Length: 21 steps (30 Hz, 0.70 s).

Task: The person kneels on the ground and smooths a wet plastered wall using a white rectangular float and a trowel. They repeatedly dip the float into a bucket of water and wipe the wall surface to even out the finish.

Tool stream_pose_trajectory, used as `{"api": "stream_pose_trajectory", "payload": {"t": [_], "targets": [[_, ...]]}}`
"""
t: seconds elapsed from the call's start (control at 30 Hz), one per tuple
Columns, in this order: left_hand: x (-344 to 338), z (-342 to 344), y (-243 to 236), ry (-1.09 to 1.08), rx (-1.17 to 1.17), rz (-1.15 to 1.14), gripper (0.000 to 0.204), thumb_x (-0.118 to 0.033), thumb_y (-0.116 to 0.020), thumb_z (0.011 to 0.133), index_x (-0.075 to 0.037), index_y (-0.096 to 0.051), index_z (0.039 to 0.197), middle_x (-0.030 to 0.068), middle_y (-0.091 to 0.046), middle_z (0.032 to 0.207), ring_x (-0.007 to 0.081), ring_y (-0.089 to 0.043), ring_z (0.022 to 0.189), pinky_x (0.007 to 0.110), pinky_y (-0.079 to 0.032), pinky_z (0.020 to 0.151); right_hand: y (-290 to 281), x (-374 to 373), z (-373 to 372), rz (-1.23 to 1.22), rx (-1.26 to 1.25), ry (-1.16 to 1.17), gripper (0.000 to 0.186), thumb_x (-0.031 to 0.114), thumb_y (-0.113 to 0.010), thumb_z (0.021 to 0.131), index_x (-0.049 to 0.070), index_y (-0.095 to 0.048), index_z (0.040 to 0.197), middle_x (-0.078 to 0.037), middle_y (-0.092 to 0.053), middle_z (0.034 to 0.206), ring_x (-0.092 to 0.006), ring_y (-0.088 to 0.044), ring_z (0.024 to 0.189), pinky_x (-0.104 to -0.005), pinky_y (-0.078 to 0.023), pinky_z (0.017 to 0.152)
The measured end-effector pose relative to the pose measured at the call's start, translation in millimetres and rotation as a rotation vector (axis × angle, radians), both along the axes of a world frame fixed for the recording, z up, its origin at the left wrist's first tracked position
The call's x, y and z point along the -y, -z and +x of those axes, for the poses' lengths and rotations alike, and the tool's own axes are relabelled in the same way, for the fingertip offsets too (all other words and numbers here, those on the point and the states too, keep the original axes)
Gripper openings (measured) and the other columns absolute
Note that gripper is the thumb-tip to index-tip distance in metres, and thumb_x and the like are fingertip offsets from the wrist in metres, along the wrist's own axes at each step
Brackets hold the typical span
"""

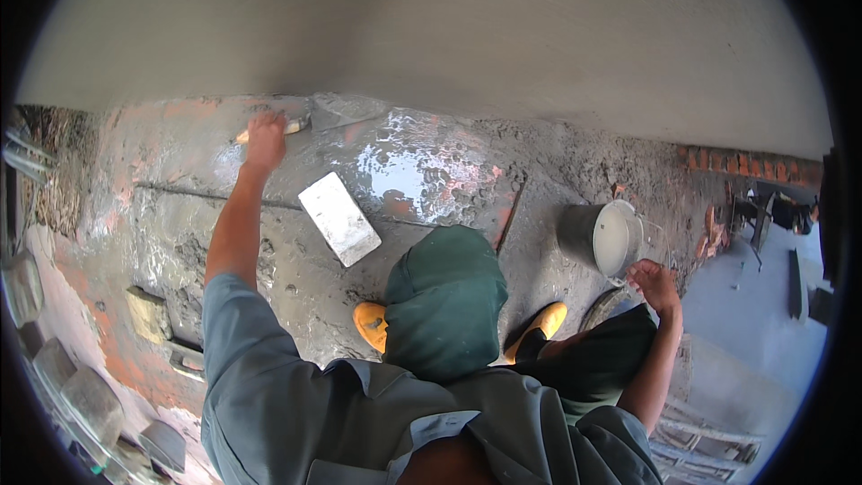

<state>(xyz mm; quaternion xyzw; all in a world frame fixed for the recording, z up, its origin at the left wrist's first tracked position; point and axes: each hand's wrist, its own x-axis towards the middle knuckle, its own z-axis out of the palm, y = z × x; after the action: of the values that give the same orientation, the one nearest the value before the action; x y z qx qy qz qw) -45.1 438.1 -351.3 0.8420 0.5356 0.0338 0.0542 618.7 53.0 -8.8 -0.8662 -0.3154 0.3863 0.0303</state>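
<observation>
My left hand reaches far forward to the foot of a grey plastered wall. Its fingers are closed round a pale wooden piece, apparently the handle of a tool, whose lower part I cannot make out. Behind that hand a flat white rectangular slab lies on the wet, mortar-smeared floor. My right hand hovers beside a grey bucket near its wire handle, fingers loosely bent and nothing visible in them. The bucket's inside looks grey.
My yellow shoes stand on the muddy floor below my bent knees. A yellowish block and a dark handled tool lie at left. Several basins line the left edge. Broken red brick lies past the bucket.
</observation>
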Motion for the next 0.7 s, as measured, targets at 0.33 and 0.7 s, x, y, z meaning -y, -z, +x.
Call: {"api": "stream_pose_trajectory", "payload": {"t": [0.33, 0.7], "targets": [[60, 61, -20, 0.007, 0.18, 0.301, 0.03, -0.008, -0.064, 0.082, -0.007, -0.067, 0.112, 0.0123, -0.061, 0.1, 0.0323, -0.055, 0.098, 0.048, -0.041, 0.084, -9, 1, 5, 0.103, -0.055, 0.006, 0.011, 0.009, -0.068, 0.095, 0.0, -0.071, 0.101, 0.001, -0.07, 0.088, -0.0078, -0.059, 0.083, -0.0278, -0.048, 0.078], [128, 243, -16, 0.145, 0.185, 0.085, 0.033, -0.013, -0.068, 0.08, -0.006, -0.064, 0.112, 0.0147, -0.061, 0.102, 0.0343, -0.056, 0.102, 0.051, -0.041, 0.087, -41, 47, 19, 0.196, 0.009, -0.078, 0.014, 0.013, -0.072, 0.094, 0.0, -0.071, 0.1, -0.003, -0.071, 0.088, -0.0103, -0.061, 0.083, -0.0311, -0.05, 0.077]]}}
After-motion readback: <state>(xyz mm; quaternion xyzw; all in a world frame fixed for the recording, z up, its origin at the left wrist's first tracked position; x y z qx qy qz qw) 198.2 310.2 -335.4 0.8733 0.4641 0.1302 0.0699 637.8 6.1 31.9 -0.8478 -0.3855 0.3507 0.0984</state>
